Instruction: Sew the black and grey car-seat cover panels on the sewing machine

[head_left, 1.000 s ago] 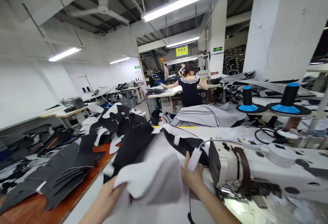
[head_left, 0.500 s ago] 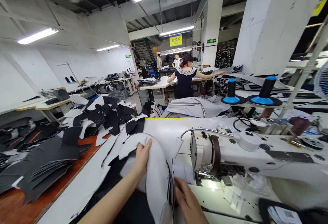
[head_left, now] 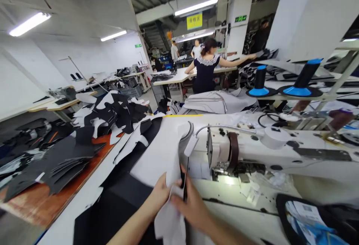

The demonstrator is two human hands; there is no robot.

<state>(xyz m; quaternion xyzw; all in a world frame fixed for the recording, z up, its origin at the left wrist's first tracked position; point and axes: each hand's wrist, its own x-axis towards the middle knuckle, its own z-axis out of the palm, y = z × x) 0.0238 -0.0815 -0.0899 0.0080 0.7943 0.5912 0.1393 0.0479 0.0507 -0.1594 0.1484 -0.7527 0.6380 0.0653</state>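
Both hands hold a light grey fabric piece (head_left: 171,220) with a dark edge, left of the sewing machine (head_left: 218,147). My left hand (head_left: 162,190) has its fingers closed on the piece from the left. On its right edge, my right hand (head_left: 190,198) pinches the same piece, thumb on top, fingers behind; it is slightly blurred. A curled grey strip of it rises toward the lamp (head_left: 191,144). Under my left forearm lies black fabric (head_left: 112,204) on the white table.
Dark cut pieces (head_left: 67,159) lie on a red-brown board at left. Thread cones (head_left: 259,80) stand behind the machine. A black item with labels (head_left: 305,215) is at lower right. A person (head_left: 206,69) sits at a table ahead.
My left hand has moved down and right, close to my right hand, which has risen and shifted slightly left. The grey piece is now folded and bunched between them. The view has tilted down.
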